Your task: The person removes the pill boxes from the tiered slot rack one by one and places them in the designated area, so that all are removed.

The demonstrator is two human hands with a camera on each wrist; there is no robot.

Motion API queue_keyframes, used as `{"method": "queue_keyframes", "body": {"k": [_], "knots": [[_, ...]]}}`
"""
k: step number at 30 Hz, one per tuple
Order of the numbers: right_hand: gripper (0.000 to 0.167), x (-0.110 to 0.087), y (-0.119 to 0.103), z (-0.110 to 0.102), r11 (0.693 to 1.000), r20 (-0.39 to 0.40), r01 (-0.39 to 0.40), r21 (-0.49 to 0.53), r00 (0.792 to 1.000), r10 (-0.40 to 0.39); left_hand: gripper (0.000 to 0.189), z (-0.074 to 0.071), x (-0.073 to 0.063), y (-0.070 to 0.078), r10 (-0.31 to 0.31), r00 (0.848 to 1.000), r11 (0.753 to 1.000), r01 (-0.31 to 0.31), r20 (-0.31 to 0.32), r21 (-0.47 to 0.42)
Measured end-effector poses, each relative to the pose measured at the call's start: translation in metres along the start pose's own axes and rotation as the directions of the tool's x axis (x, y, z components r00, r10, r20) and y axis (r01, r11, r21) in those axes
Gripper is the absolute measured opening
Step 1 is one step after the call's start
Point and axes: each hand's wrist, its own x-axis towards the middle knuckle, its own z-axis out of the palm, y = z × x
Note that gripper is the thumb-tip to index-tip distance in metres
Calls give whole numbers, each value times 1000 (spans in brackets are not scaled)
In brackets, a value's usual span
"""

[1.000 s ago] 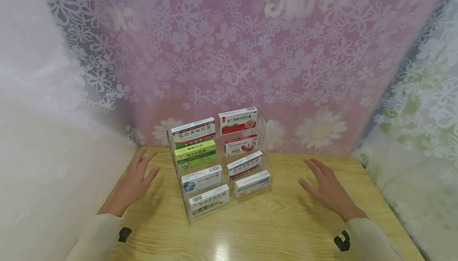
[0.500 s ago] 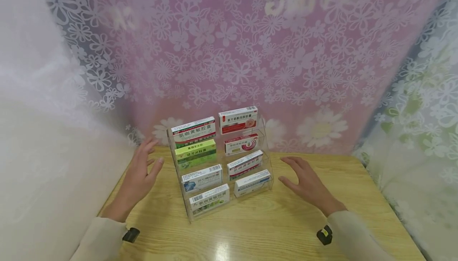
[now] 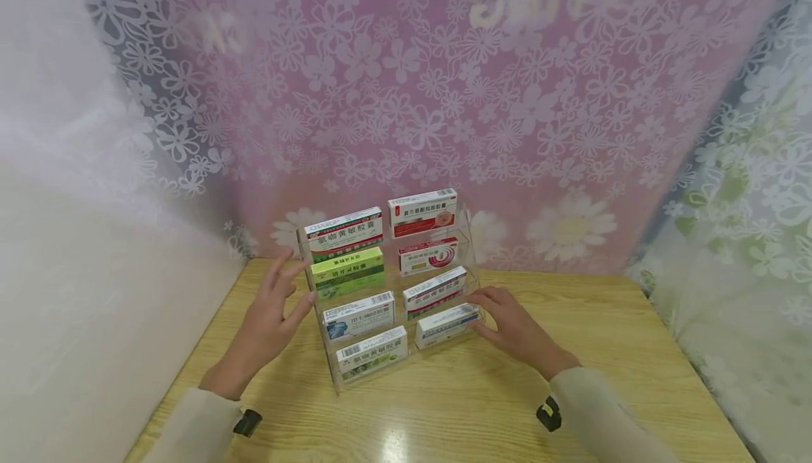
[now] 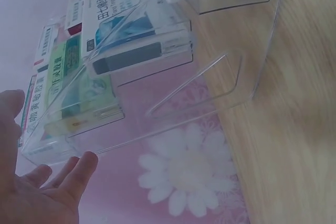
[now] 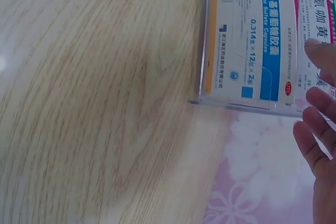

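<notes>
A clear plastic tiered rack [image 3: 333, 375] stands on the table, holding several medicine boxes in two columns. My left hand [image 3: 266, 325] is at the rack's left edge, fingers spread, beside the green box [image 3: 347, 274]. In the left wrist view, the fingertips lie close to the rack's clear side wall [image 4: 157, 124]. My right hand [image 3: 517, 328] reaches the lower right edge, its fingertips overlapping the end of the white-and-blue box [image 3: 444, 328]. The right wrist view has relaxed fingers beside that glucosamine capsule box [image 5: 249, 40] and a white-and-pink box [image 5: 310, 24]. Neither hand grips anything.
The wood-grain table [image 3: 444, 414] extends around the rack. A pink flowered curtain [image 3: 406, 118] hangs behind it, with a pale sheet [image 3: 108, 237] on the left and a flowered one [image 3: 742, 273] on the right.
Both hands have moved inward to the rack, the left hand rightward and the right hand leftward. The rack and its boxes stay in place.
</notes>
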Motion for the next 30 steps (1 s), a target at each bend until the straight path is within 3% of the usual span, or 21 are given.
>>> {"method": "queue_keyframes", "body": {"k": [9, 19, 24, 30], "knots": [[36, 6, -4, 13, 993, -5, 35, -117, 999, -36, 64, 15, -2, -6, 0, 1000, 1000, 0, 13, 11], [31, 12, -4, 12, 972, -73, 132, -193, 986, -148, 66, 23, -3, -7, 48, 998, 999, -49, -35, -15], [34, 15, -8, -5, 979, -130, 140, -150, 979, -159, 67, 26, -4, -6, 47, 998, 999, -48, -44, -15], [34, 16, -9, -46, 991, -169, 69, -118, 982, -89, 68, 28, -4, -7, 45, 998, 999, -46, -46, -28]]}}
